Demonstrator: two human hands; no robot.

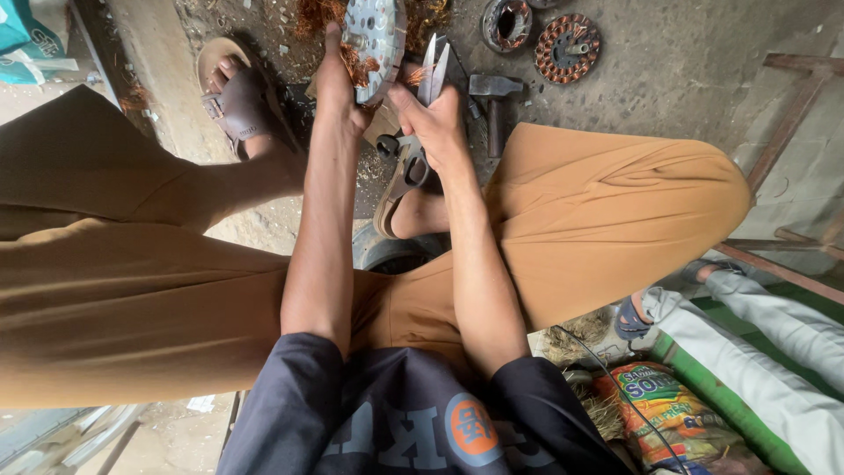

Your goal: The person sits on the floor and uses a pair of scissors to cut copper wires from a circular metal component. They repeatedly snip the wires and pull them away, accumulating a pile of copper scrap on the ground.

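Head: stator (376, 35) in left fingers (338, 66), cutters (431, 75) beside.

Dull metal stator disc (376, 35) w/ copper wire; shiny steel cutters (432, 75).

My hands: two, my left hand (338, 84) and my right hand (432, 123).
Round metal disc with copper wire: one (376, 35), in my left hand.
Metal cutters: one pair (431, 75), in my right hand.
Hammers: one (495, 97), on the floor.
Round copper coil rings on the floor: two, one big (568, 46) and one smaller (506, 22).
My sandals: two, a left one (239, 101) and a right one (403, 180).
Bright printed bags: one (677, 413).
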